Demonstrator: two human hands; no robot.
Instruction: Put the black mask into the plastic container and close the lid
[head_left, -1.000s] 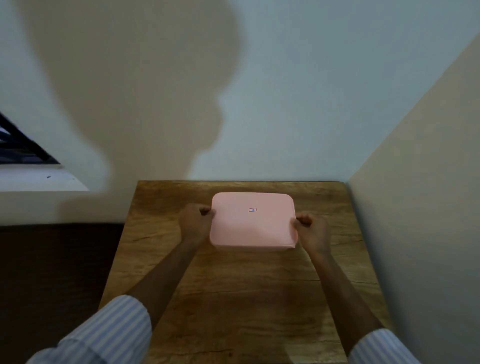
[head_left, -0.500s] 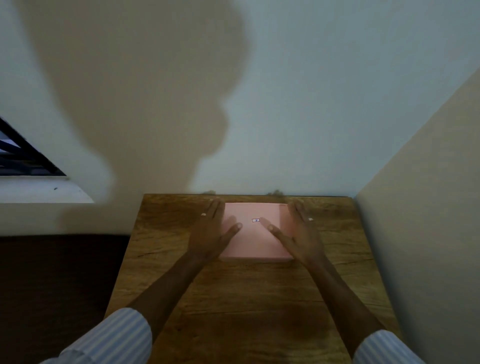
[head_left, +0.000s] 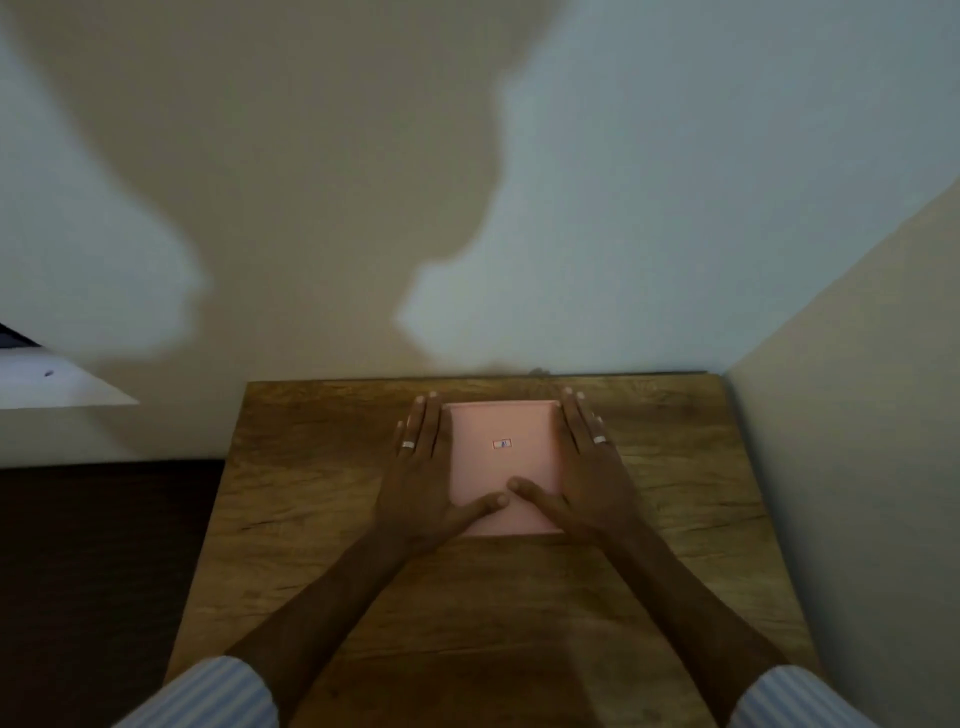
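Observation:
A pink plastic container (head_left: 501, 457) with its lid on lies at the far middle of the wooden table (head_left: 311, 519). A small label sits at the lid's centre. My left hand (head_left: 423, 478) lies flat, palm down, over the lid's left side. My right hand (head_left: 589, 475) lies flat over the lid's right side. Both thumbs point inward and nearly meet near the lid's front edge. Fingers are stretched toward the wall, a ring on each hand. The black mask is not visible.
A wall (head_left: 571, 182) rises right behind the table and another wall (head_left: 857, 467) runs along its right edge. A white ledge (head_left: 57, 387) juts out at the left. Dark floor (head_left: 93, 597) lies left of the table.
One second ago both hands gripped the container's left and right ends with curled fingers. They then moved on top and spread flat; now the thumbs sit closer together near the front edge.

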